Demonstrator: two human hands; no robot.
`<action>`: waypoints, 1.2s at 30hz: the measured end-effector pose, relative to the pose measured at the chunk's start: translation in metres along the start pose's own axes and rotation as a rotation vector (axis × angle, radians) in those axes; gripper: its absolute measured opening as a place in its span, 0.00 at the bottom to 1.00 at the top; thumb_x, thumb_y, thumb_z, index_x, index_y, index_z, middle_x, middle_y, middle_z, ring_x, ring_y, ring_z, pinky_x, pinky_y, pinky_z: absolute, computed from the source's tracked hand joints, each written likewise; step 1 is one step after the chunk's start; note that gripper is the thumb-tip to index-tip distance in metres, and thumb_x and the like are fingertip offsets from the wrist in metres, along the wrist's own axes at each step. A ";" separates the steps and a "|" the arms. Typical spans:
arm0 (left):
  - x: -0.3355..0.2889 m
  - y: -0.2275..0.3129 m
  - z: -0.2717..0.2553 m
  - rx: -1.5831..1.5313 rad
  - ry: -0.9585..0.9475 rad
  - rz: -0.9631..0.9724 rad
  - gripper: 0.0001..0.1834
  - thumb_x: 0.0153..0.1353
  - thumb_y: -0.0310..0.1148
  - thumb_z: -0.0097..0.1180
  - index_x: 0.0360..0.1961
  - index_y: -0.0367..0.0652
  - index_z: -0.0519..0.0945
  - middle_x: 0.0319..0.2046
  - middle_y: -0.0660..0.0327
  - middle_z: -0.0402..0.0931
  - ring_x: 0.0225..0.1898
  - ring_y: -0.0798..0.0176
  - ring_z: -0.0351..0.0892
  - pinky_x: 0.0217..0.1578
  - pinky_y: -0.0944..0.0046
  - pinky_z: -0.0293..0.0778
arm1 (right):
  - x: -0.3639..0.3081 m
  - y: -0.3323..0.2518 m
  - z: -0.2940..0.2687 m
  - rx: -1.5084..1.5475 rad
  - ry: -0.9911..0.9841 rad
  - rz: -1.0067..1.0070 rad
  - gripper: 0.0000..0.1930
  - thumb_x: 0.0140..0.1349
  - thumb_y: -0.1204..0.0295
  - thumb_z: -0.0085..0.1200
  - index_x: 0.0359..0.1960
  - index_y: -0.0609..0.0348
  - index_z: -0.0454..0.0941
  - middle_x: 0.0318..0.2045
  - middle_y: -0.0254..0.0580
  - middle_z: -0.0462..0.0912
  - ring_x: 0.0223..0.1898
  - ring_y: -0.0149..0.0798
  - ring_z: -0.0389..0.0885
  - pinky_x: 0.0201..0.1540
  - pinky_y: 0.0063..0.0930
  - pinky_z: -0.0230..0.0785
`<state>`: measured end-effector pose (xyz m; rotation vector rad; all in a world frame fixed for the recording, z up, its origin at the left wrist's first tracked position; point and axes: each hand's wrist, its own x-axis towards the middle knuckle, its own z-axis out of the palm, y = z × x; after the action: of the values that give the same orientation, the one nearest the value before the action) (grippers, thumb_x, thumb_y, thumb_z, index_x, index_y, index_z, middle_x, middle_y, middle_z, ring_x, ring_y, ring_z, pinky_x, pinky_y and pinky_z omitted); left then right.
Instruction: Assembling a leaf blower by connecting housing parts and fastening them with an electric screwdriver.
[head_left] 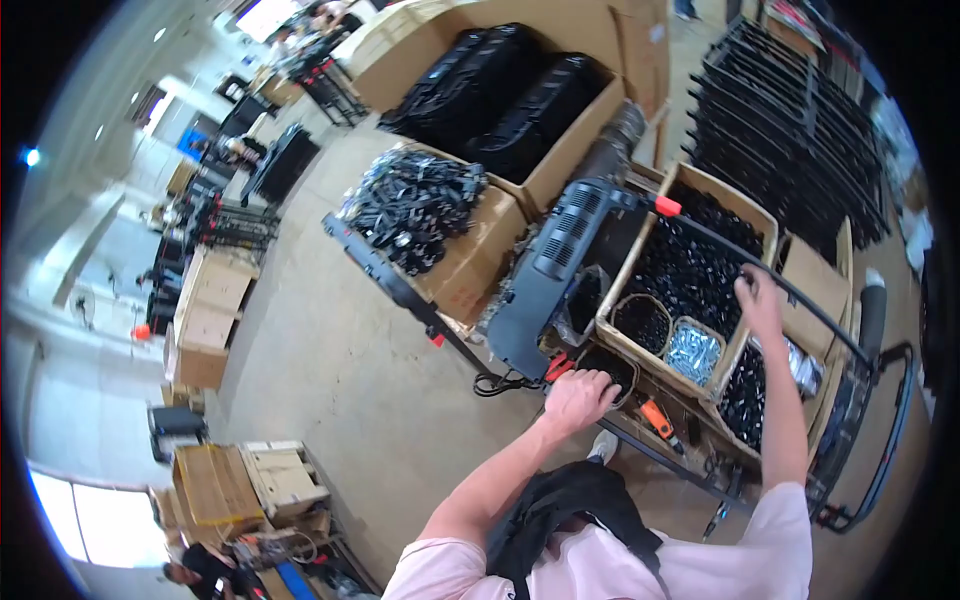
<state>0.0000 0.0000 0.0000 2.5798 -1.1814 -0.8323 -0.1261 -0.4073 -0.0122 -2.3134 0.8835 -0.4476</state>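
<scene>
A dark metal frame with a black plastic housing [567, 235] with vent slots stands across the middle. My left hand [582, 398] is at its near side, fingers curled beside a red part [558, 368] and over the rim of a small round bin. What those fingers hold, if anything, is hidden. Farther right, my right hand [757, 298] is closed at a long dark bar [795, 290], above a carton [770, 220] of small black parts [690, 265]. I cannot make out what it grips. Silver screws [693, 350] fill a small tub in front of that carton.
An orange power screwdriver [658, 420] lies near the frame's front bar. Bagged black parts [415, 205] top a carton at the left; a larger carton [565, 130] behind holds black housings. Stacked black frames [790, 130] stand at far right. Other people work in the background.
</scene>
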 end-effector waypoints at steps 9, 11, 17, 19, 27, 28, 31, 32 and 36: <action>-0.097 -0.056 0.103 -1.025 0.121 -0.215 0.26 0.73 0.57 0.57 0.44 0.40 0.84 0.40 0.58 0.84 0.44 0.58 0.84 0.49 0.56 0.78 | 0.133 0.067 0.052 -0.497 -0.195 0.059 0.39 0.74 0.38 0.42 0.52 0.71 0.82 0.53 0.72 0.83 0.61 0.68 0.78 0.66 0.53 0.68; -0.072 -0.059 0.104 -1.331 0.118 -0.240 0.29 0.72 0.61 0.56 0.47 0.42 0.83 0.40 0.61 0.84 0.43 0.58 0.83 0.49 0.56 0.78 | 0.132 0.067 0.034 -0.427 -0.119 0.177 0.41 0.68 0.34 0.51 0.40 0.72 0.86 0.37 0.61 0.88 0.47 0.59 0.88 0.53 0.46 0.76; -0.069 -0.083 0.110 -1.919 0.087 -0.437 0.26 0.71 0.63 0.57 0.46 0.49 0.80 0.39 0.65 0.83 0.42 0.62 0.81 0.47 0.60 0.75 | 0.092 -0.084 -0.014 -0.186 -0.153 0.044 0.33 0.68 0.40 0.59 0.29 0.66 0.83 0.20 0.41 0.80 0.24 0.35 0.78 0.32 0.36 0.69; -0.101 -0.087 0.080 -1.960 0.075 -0.522 0.25 0.72 0.61 0.58 0.49 0.49 0.81 0.42 0.62 0.85 0.44 0.60 0.82 0.49 0.57 0.78 | 0.057 -0.155 -0.059 -0.299 -0.121 -0.061 0.31 0.68 0.41 0.57 0.37 0.64 0.85 0.24 0.51 0.83 0.29 0.45 0.83 0.37 0.41 0.73; -0.206 -0.216 -0.014 -2.104 0.360 -0.175 0.18 0.75 0.43 0.52 0.51 0.38 0.75 0.44 0.45 0.84 0.50 0.43 0.86 0.55 0.44 0.80 | -0.085 -0.462 -0.110 -0.418 0.099 -0.483 0.23 0.72 0.49 0.57 0.37 0.59 0.82 0.23 0.56 0.80 0.28 0.58 0.82 0.33 0.46 0.71; -0.214 -0.239 -0.032 -2.082 0.402 -0.177 0.18 0.75 0.44 0.51 0.51 0.38 0.75 0.42 0.46 0.84 0.50 0.44 0.85 0.54 0.43 0.79 | -0.101 -0.494 -0.106 -0.411 0.103 -0.503 0.23 0.73 0.48 0.57 0.37 0.59 0.82 0.23 0.55 0.81 0.27 0.57 0.82 0.32 0.45 0.70; -0.232 -0.308 -0.079 -2.085 0.585 0.034 0.18 0.74 0.43 0.50 0.51 0.38 0.75 0.40 0.47 0.84 0.46 0.44 0.85 0.53 0.44 0.78 | -0.140 -0.580 -0.087 -0.378 0.086 -0.553 0.23 0.73 0.49 0.57 0.36 0.59 0.82 0.22 0.51 0.81 0.25 0.55 0.82 0.29 0.43 0.70; -0.234 -0.332 -0.099 -2.055 0.625 0.042 0.18 0.74 0.44 0.50 0.50 0.38 0.74 0.39 0.48 0.83 0.45 0.44 0.85 0.53 0.43 0.78 | -0.152 -0.603 -0.076 -0.341 0.071 -0.506 0.22 0.73 0.50 0.57 0.38 0.59 0.82 0.22 0.51 0.80 0.25 0.55 0.81 0.29 0.42 0.69; -0.236 -0.449 -0.153 -1.928 0.815 0.039 0.19 0.73 0.43 0.52 0.50 0.36 0.75 0.39 0.50 0.81 0.42 0.49 0.84 0.50 0.43 0.81 | -0.177 -0.659 -0.027 -0.288 -0.031 -0.476 0.19 0.72 0.55 0.58 0.47 0.60 0.80 0.24 0.53 0.79 0.26 0.56 0.79 0.30 0.43 0.68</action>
<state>0.2486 0.4650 0.0524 0.9370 0.0867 -0.3406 0.0499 0.0906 0.4212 -2.7962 0.3906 -0.5038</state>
